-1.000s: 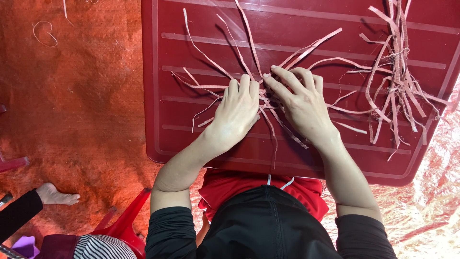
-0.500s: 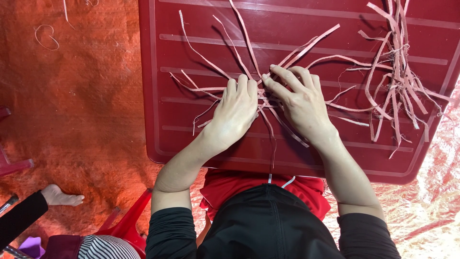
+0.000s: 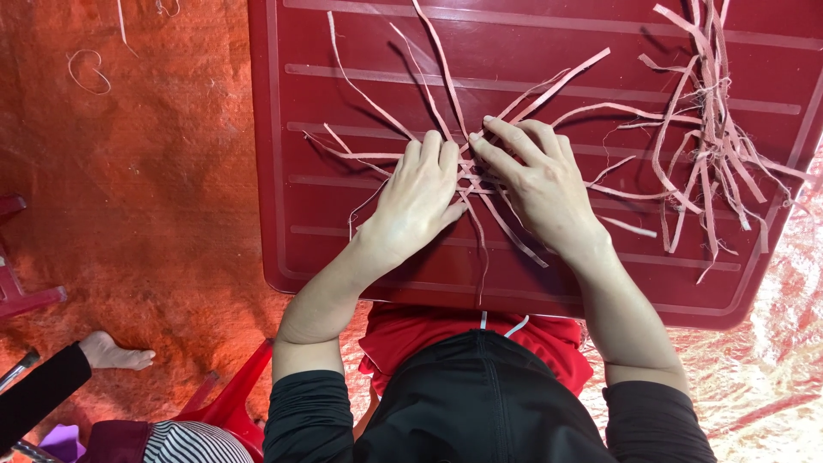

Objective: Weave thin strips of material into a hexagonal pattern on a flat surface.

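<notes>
Pressing flat on the dark red ribbed plastic counter (image 3: 343, 214), the left hand (image 3: 422, 199) lay with fingers together over the crossing of thin pale pink flat strips (image 3: 480, 184). The right hand (image 3: 536, 176) rested just beside it, fingers spread, tips on the same crossing. Doing this well seemed to call for steady downward pressure at the centre, so the radiating strips stayed fanned and flat. A loose heap of spare pink strips (image 3: 707, 146) lay well apart to the right.
</notes>
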